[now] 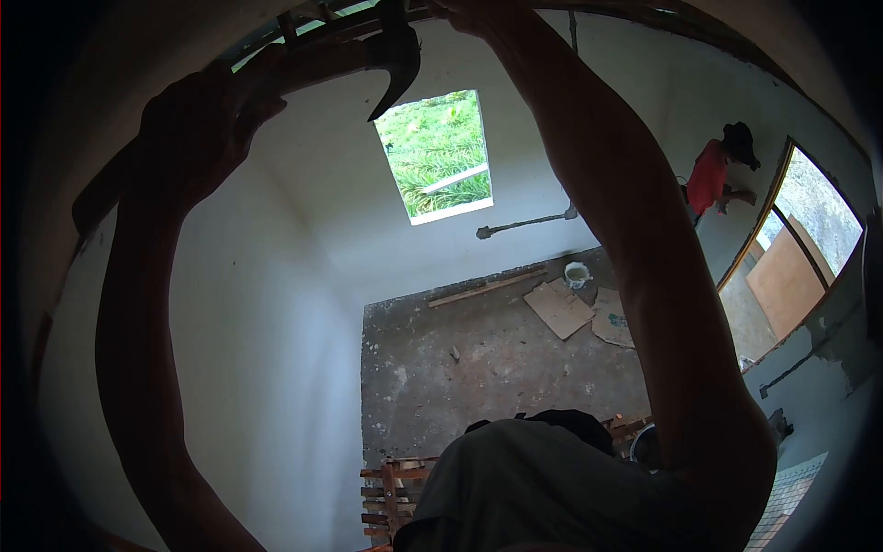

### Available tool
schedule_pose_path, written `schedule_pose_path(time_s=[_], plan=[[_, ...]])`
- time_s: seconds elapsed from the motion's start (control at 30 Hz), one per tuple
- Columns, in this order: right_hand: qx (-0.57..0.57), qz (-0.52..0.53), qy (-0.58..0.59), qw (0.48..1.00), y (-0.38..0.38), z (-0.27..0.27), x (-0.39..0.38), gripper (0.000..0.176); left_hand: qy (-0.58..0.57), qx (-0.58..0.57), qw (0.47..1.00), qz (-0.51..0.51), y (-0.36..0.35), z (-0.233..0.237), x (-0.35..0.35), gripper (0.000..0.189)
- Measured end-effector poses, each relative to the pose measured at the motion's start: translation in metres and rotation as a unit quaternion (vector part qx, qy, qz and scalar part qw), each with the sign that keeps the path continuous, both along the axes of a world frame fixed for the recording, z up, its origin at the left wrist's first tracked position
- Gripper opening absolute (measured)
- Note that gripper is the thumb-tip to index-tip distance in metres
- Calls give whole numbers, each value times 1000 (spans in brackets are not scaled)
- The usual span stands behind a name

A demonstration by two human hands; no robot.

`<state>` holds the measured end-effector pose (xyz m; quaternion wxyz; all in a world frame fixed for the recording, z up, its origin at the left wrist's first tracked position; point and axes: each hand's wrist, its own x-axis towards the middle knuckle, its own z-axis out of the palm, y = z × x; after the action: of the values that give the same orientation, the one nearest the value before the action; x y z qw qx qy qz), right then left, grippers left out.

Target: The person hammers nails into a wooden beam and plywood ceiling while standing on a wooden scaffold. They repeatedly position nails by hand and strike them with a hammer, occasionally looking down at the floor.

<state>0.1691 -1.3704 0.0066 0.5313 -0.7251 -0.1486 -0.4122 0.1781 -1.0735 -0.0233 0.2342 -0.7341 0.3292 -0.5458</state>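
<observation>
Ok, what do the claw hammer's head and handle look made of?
Claw hammer's head: probably steel; dark, with a thin curved claw, finish lost in shadow. Handle: possibly wood; brownish and dull, though dim light leaves it open.

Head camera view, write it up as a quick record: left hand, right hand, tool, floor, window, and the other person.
Left hand: closed around the hammer's handle
Right hand: raised at the top edge, partly cut off; grip unclear
Tool: claw hammer, raised, head toward the right hand
Floor: bucket, flat cardboard, wooden strip near the wall
Window: greenery outside
Other person: red top, dark hat, beside a framed opening
</observation>
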Motion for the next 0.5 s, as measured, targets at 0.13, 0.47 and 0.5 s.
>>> schedule_pose_path(time_s=[0.13, 0.47, 0.5], plan=[[39, 41, 50, 997, 5, 2, -12, 14, -93, 43, 993, -54, 0, 3, 3, 53], [93, 178, 61, 978, -4, 1, 1, 21, -127, 65, 989, -50, -3, 4, -5, 51], [88, 185, 61, 977, -6, 1, 0, 21, -146, 83, 983, -70, -1, 5, -4, 52]])
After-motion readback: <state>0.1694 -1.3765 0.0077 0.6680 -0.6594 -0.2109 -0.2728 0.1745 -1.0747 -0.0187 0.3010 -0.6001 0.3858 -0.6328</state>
